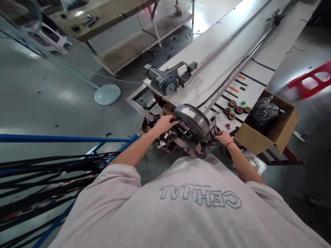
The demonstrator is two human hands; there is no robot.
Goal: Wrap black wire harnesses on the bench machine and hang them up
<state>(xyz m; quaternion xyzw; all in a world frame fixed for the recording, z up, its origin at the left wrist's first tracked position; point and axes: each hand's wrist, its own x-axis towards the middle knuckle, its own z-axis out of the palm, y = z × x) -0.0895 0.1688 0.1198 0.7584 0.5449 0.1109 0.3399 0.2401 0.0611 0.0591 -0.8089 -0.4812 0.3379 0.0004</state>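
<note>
At the near end of the long white table, my left hand (165,124) is closed on a thin black length that looks like cable, left of a round grey drum (192,119) with a white label. My right hand (223,137) is closed on a pair of scissors (214,129) at the drum's right side, with the blades pointing away from me. A long black cable (219,86) runs up the table from behind the drum. Several tape rolls (232,103) lie beyond my right hand, near a red button (228,125).
A grey motor unit (165,81) is mounted on the table's left side. An open cardboard box (269,137) with a plastic bag stands right, near a red stool (312,81). On the left, a blue rack (64,138) carries black cable bundles (51,186). A wooden workbench (111,20) stands behind.
</note>
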